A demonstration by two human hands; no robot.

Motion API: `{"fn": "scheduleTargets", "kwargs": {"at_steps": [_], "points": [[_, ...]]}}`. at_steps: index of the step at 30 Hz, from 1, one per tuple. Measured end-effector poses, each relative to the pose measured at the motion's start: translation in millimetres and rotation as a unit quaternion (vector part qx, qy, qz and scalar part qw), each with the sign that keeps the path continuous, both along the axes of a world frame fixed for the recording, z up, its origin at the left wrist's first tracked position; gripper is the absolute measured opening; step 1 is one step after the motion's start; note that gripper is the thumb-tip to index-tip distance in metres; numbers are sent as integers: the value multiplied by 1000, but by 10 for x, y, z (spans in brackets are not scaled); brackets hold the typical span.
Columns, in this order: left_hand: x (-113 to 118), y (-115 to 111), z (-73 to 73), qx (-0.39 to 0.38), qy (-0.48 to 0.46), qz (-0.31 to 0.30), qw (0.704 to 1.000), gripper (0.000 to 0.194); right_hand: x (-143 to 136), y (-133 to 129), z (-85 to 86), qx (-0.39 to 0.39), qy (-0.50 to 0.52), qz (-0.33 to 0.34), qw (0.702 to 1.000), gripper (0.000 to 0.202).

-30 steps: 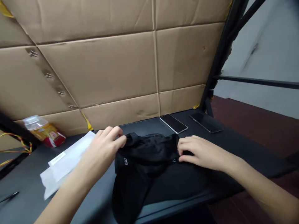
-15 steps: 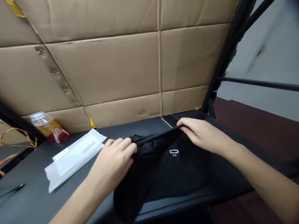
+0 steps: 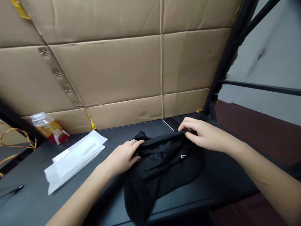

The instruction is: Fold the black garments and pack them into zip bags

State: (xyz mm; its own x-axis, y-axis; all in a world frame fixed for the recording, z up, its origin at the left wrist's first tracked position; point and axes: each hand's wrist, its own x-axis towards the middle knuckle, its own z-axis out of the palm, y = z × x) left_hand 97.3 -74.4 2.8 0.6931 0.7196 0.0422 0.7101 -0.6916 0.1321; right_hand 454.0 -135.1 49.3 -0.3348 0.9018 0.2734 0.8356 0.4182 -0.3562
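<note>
A crumpled black garment (image 3: 164,166) with a small white mark lies across the table's front edge, and one part hangs down at the left. The white mark is partly hidden in a fold. My left hand (image 3: 125,157) is closed on its upper left end, thumb below and fingers over the cloth. At the upper right end, my right hand (image 3: 194,130) pinches the same edge between thumb and fingers. Between the two hands the edge is stretched out. Just behind my right hand, a phone (image 3: 171,123) with a dark screen lies on the table.
White plastic packets (image 3: 75,160) lie left of the garment on the dark table (image 3: 30,191). A plastic jar (image 3: 50,128) leans at the back left, near coloured wires (image 3: 25,135). A pen (image 3: 14,191) lies at far left. Cardboard (image 3: 122,69) stands behind.
The garment's upper edge has slackened and folded forward, covering part of the white mark. My left hand has moved slightly right and up. My right hand stays about where it was.
</note>
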Motion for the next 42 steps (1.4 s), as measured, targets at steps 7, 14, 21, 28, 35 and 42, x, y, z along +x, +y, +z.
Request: {"fn": "scheduleTargets", "kwargs": {"at_steps": [7,14,21,28,35,42], "points": [[-509,157,-202,-76,20,72,994,96,391,-121,-737,94,221,-86,967,54],[-613,268,-158,-134,40,83,987,106,386,-401,-806,-108,156,-77,979,38],[-630,272,-60,-105,52,64,991,109,527,-346,-615,-210,74,-172,960,45],[-422,402,144,90,-45,-14,995,39,38,123,-418,53,21,-84,995,49],[-372,502,598,149,-87,-10,985,20,-232,670,50,56,5,-26,998,13],[-341,32,1263,355,-24,-6,934,32,-197,-30,688,330,51,-46,942,11]]}}
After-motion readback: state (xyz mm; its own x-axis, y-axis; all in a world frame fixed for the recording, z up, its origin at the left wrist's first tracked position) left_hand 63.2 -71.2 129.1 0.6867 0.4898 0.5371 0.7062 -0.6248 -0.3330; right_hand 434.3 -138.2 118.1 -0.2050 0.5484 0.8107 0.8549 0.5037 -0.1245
